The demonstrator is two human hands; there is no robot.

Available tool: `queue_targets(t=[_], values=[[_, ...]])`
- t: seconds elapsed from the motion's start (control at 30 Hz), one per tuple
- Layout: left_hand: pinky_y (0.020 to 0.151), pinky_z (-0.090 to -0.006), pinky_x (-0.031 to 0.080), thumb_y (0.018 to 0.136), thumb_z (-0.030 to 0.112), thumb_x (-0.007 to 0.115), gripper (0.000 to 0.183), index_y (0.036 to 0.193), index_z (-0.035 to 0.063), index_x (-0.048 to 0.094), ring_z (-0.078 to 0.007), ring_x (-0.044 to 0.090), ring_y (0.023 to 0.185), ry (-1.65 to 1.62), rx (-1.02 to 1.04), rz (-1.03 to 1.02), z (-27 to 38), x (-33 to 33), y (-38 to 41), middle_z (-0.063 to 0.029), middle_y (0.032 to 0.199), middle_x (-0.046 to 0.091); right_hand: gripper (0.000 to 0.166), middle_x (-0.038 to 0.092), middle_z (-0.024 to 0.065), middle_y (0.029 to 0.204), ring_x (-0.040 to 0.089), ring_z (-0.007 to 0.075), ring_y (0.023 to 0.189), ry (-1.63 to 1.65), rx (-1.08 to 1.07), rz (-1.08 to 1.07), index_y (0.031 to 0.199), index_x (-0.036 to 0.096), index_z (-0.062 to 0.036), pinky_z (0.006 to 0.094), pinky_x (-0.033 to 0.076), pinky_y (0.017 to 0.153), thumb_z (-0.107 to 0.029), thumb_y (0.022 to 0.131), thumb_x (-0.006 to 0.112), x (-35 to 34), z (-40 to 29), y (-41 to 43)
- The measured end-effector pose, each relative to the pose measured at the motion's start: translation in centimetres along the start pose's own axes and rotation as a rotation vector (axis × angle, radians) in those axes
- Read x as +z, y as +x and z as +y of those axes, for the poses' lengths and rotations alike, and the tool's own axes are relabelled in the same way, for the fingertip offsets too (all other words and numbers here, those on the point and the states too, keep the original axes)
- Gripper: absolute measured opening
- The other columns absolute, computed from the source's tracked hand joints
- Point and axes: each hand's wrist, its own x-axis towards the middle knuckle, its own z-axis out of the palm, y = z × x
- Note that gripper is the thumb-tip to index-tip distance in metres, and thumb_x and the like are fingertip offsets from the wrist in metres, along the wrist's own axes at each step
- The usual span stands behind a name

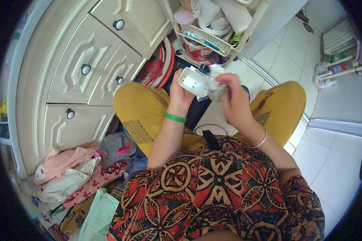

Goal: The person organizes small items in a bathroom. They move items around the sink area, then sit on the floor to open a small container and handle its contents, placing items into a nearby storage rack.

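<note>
My left hand [181, 95] grips a small white plastic box [193, 82] with rounded corners. Its inside faces me and shows several small dark holes in the base. Beside its right end, my right hand [233, 96] is closed around a crumpled whitish cloth [216, 79], blurred by motion. The cloth overlaps or lies very close to the box's right edge; I cannot tell whether it touches.
Cream cabinets with knobs [85, 69] stand at the left. Ahead is a plastic rack [205, 40] holding cloths and bowls. Basins [169, 64] lean beside it. Towels [66, 164] and a clear plastic container [116, 147] lie at lower left. A door track [259, 72] crosses the tiled floor.
</note>
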Motion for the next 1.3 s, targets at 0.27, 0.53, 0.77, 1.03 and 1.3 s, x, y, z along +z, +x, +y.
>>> queue_targets(t=[0.27,0.53,0.77,1.03,1.3], values=[[0.08,-0.0334,0.05,0.092,0.024,0.058,0.012,0.089,0.0121,0.059,-0.0179,0.061,0.082,0.176,-0.108,-0.016,-0.8,0.0,-0.3,-0.0025,0.087,0.062,0.061,0.05,0.0315,0.12,0.049,0.0448,0.117,-0.304,-0.102,-0.62,0.122,0.042,0.0071,0.0443,0.043,0.099,-0.001,0.067,0.067,4.1,1.7,1.6],[0.072,-0.0403,0.054,0.093,0.028,0.057,0.015,0.091,0.0137,0.06,-0.0217,0.064,0.08,0.371,-0.075,0.042,-1.1,-2.9,-0.2,-0.0038,0.084,0.064,0.076,0.059,0.0311,0.113,0.059,0.0452,0.105,-0.059,0.116,-0.548,0.121,0.039,0.0085,0.0458,0.049,0.089,-0.023,0.066,0.082,8.1,7.5,1.6],[0.075,-0.041,0.052,0.093,0.024,0.054,0.01,0.093,0.0136,0.055,-0.0217,0.06,0.083,0.285,-0.168,0.169,-3.5,-4.0,0.2,-0.0045,0.087,0.059,0.065,0.061,0.0318,0.107,0.061,0.0457,0.1,-0.343,0.172,-0.776,0.118,0.043,0.0079,0.0478,0.051,0.085,-0.012,0.068,0.078,7.2,6.2,1.5],[0.079,-0.0426,0.054,0.094,0.027,0.053,0.022,0.1,0.0081,0.063,-0.0255,0.065,0.087,0.205,-0.044,0.137,-0.8,-1.6,0.6,-0.009,0.094,0.068,0.06,0.05,0.0313,0.124,0.052,0.0448,0.117,-0.452,-0.19,-0.5,0.121,0.043,0.0081,0.0455,0.046,0.097,0.003,0.069,0.072,4.6,2.5,0.4],[0.078,-0.0375,0.054,0.094,0.025,0.055,0.018,0.097,0.0101,0.063,-0.0233,0.065,0.083,0.165,-0.132,-0.033,-1.7,-2.5,0.7,-0.0064,0.089,0.066,0.081,0.045,0.0296,0.13,0.048,0.0443,0.121,-0.429,-0.144,-0.57,0.13,0.038,0.0087,0.0436,0.042,0.104,0.001,0.059,0.076,6.2,4.7,0.8]])
